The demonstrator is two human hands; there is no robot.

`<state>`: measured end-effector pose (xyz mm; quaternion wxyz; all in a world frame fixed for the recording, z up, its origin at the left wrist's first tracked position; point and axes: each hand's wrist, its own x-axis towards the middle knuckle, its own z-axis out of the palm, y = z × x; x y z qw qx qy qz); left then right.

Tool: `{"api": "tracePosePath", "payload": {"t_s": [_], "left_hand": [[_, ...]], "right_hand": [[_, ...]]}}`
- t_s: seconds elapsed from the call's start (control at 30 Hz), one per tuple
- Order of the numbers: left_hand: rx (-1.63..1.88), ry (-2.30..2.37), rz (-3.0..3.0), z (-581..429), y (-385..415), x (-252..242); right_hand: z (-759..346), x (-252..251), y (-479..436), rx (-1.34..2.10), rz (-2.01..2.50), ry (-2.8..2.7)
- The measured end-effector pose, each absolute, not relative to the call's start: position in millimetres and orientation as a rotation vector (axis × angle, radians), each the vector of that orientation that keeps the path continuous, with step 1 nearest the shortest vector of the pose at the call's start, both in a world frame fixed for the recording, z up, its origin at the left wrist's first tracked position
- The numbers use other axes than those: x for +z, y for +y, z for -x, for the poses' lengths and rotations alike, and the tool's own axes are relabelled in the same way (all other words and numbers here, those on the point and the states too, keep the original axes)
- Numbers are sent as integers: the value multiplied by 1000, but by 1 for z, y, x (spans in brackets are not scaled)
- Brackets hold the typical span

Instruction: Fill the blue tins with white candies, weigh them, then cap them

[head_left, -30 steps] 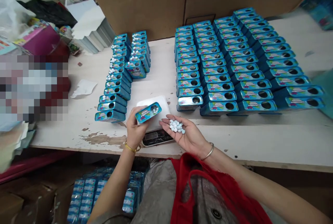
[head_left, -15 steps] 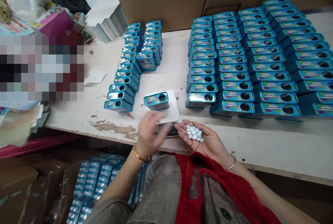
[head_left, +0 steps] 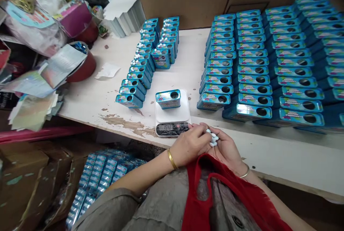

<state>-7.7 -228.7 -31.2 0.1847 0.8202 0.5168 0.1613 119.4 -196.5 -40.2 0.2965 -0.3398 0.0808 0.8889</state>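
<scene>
My right hand (head_left: 228, 147) is cupped palm up near the table's front edge, with a small heap of pale blue and white candies (head_left: 213, 138) in it. The fingers of my left hand (head_left: 192, 143) are bent together over that heap, pinching at the candies; the fingertips are partly hidden. Just left of my hands lies a white kitchen scale (head_left: 170, 117) with a lit display. On its platform stands one blue tin (head_left: 168, 100), upright, its round top hole uncovered.
Two rows of blue tins (head_left: 137, 70) with candies on many tops stand at the back left. Several long rows of blue tins with round holes (head_left: 255, 70) fill the right. Paper scrap (head_left: 107, 71), red tub (head_left: 86, 68) and white card stack (head_left: 125, 12) are left. Packed tins (head_left: 107, 173) lie below.
My left hand has moved right from beside the scale into my right palm, baring the display. The view has shifted left. The tin on the scale stays there.
</scene>
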Motion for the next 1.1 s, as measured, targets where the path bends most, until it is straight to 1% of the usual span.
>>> {"api": "tracePosePath", "payload": {"t_s": [0.3, 0.57, 0.67, 0.73, 0.8, 0.83, 0.9, 1.0, 1.1], "left_hand": [[637, 1439, -2364, 11, -228, -35], [641, 1420, -2416, 9, -224, -36], [779, 1379, -2456, 21, -222, -27], [939, 1511, -2455, 38, -217, -16], [1029, 1801, -2408, 61, -208, -6], [1008, 1952, -2379, 73, -202, -2], [846, 2134, -2352, 94, -189, 2], [584, 2099, -2367, 114, -172, -1], [550, 2044, -2395, 117, -166, -4]], "right_hand": [[-119, -43, -194, 2340, 884, 198], [-113, -44, -192, 2372, 873, 300], [-112, -45, -191, 2327, 875, 312], [-111, -44, -191, 2280, 904, 304], [-109, -40, -191, 2259, 940, 283], [-109, -38, -191, 2262, 950, 272], [-109, -35, -191, 2273, 950, 263], [-110, -33, -190, 2262, 932, 272], [-112, -32, -187, 2249, 917, 280]]}}
